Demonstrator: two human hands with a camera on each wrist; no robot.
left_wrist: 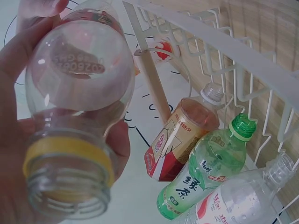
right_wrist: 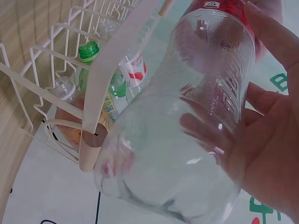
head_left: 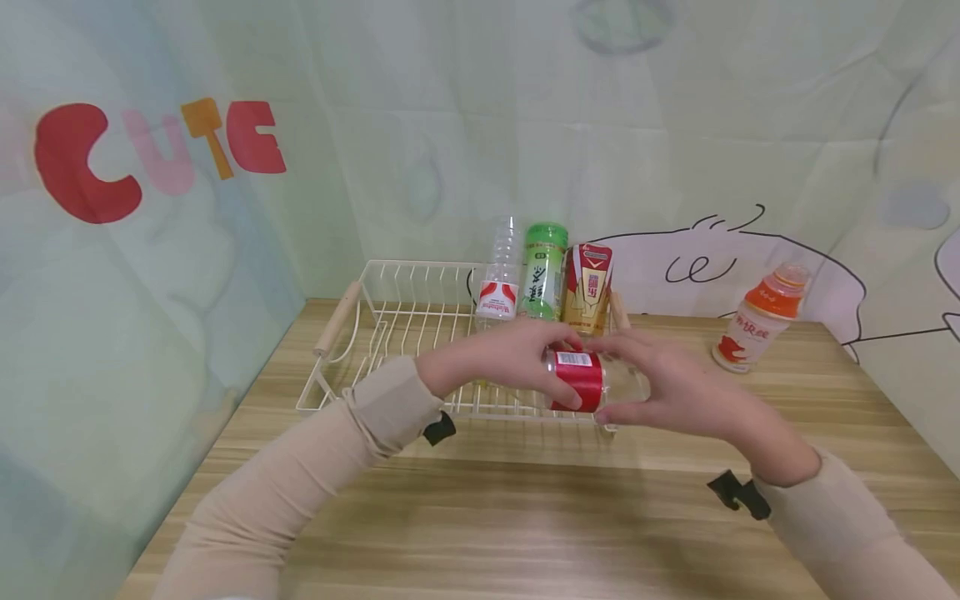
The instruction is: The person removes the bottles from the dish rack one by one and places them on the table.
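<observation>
Both hands hold a clear plastic bottle with a red label, lying sideways above the front right of a white wire rack. My left hand grips it around the label, fingers on top and thumb on the near side. My right hand curves around its base end. In the left wrist view, the bottle's uncapped mouth shows a yellow ring. Upside down in the rack stand a clear bottle with a red-and-white label, a green tea bottle and a red-and-gold bottle.
An orange-and-white bottle stands on the wooden table, to the right of the rack. The rack has wooden handles at its ends. A printed cloth hangs behind and at the left.
</observation>
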